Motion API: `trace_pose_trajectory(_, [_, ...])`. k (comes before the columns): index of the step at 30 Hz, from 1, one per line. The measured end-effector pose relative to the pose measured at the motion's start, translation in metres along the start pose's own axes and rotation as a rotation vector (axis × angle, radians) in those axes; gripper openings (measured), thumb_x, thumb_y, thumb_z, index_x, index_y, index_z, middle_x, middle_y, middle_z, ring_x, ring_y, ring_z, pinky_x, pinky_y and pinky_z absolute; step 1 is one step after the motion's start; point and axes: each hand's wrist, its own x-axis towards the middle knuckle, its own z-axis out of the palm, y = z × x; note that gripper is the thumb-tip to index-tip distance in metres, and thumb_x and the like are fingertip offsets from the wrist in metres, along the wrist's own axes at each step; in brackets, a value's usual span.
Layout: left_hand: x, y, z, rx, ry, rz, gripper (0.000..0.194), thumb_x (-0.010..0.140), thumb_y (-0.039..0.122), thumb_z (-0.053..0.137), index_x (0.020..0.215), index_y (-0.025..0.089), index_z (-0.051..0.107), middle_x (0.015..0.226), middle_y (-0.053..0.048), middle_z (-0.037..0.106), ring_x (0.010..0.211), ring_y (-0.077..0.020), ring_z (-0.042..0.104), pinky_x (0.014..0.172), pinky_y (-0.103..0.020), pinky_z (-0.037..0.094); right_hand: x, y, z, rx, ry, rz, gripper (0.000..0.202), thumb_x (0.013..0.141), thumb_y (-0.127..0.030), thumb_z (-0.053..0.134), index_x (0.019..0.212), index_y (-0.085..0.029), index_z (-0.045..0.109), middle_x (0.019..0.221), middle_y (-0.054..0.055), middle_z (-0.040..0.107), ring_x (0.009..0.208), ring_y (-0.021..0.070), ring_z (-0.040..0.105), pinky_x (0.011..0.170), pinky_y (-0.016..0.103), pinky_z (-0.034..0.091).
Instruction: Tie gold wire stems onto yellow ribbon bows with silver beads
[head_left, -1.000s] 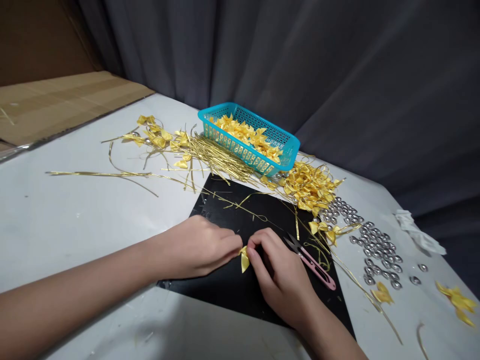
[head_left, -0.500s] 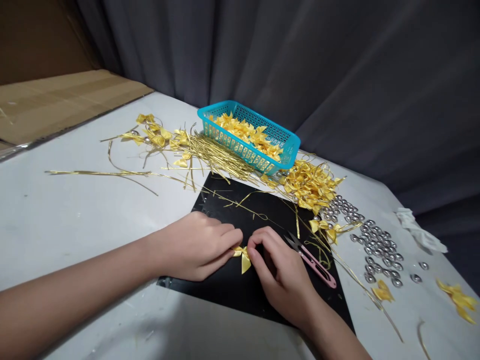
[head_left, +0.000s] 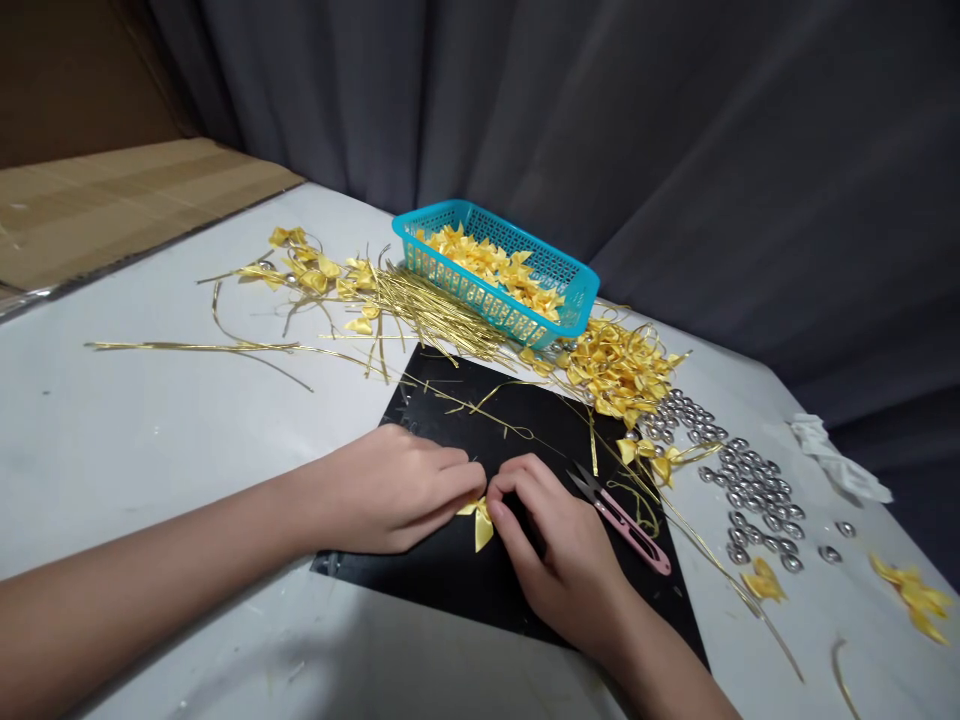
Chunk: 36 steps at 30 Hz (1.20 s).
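Note:
A small yellow satin ribbon bow [head_left: 481, 528] is held low over the black mat [head_left: 442, 585], one tail pointing toward me. My left hand [head_left: 409, 490] comes in from the left, its fingers closed at the bow's left loop. On the other side, my right hand [head_left: 559, 530] pinches with thumb and forefinger at the bow's right part, which the fingertips hide. The two sets of fingertips nearly touch above the knot. Pink-handled thread snips [head_left: 630, 530] lie just right of my right hand, blades pointing away.
Behind the mat stands a turquoise basket [head_left: 581, 310] of yellow bows. Gold ties [head_left: 435, 310] lie along its front, and a heap of tied bows [head_left: 619, 370] sits to its right. Silver bells [head_left: 757, 485] spread over the white table's right side. A white cloth [head_left: 840, 460] lies beyond them.
My right fingertips have come slightly left, closer to my left hand. The bow has shifted a little left and its loops show less. The other things lie as before.

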Motion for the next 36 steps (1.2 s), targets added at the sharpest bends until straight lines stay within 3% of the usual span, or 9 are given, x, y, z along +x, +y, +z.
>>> trace_pose_trajectory(9, [-0.001,0.003,-0.003,0.007,-0.027,0.047,0.012,0.088,0.020,0.039,0.080,0.019,0.048,0.071,0.000,0.059,0.057,-0.0148,0.053,0.049,-0.029,0.031,-0.001,-0.003,0.000,-0.019,-0.019,-0.004,0.010,0.088,-0.019,0.042,0.085,-0.021,0.052,0.088,0.002,0.055,0.068,0.0116,0.055,0.054,0.022,0.039])
trace_pose_trajectory(14, [0.001,0.005,-0.009,-0.111,-0.108,-0.011,0.013,0.088,0.021,0.039,0.079,0.019,0.048,0.071,0.000,0.060,0.061,-0.0152,0.056,0.054,-0.027,0.036,0.000,-0.002,0.000,-0.042,-0.035,-0.072,0.010,0.088,-0.017,0.042,0.084,-0.020,0.051,0.087,0.002,0.056,0.066,0.0108,0.055,0.057,0.022,0.039])
trace_pose_trajectory(22, [0.002,0.005,-0.011,-0.234,-0.107,-0.081,0.014,0.089,0.021,0.039,0.082,0.020,0.051,0.071,0.001,0.062,0.060,-0.0139,0.057,0.054,-0.024,0.036,0.000,0.000,0.000,-0.057,-0.020,-0.081,0.011,0.089,-0.019,0.043,0.083,-0.020,0.052,0.088,0.003,0.057,0.065,0.0104,0.056,0.057,0.022,0.039])
trace_pose_trajectory(33, [0.003,0.001,-0.014,-0.425,-0.116,-0.200,0.010,0.081,0.016,0.045,0.077,0.020,0.053,0.060,0.005,0.054,0.050,-0.0099,0.046,0.050,-0.020,0.031,0.003,0.002,-0.006,0.034,-0.044,-0.036,0.013,0.091,-0.018,0.040,0.083,-0.020,0.050,0.089,0.003,0.056,0.076,0.0128,0.057,0.066,0.024,0.043])
trace_pose_trajectory(36, [0.003,-0.001,-0.012,-0.496,-0.085,-0.234,0.010,0.082,0.018,0.046,0.078,0.019,0.054,0.057,0.006,0.049,0.049,-0.0088,0.042,0.048,-0.019,0.029,0.003,0.003,-0.003,0.084,0.021,-0.015,0.012,0.090,-0.019,0.043,0.081,-0.020,0.050,0.087,0.002,0.055,0.069,0.0110,0.054,0.062,0.023,0.043])
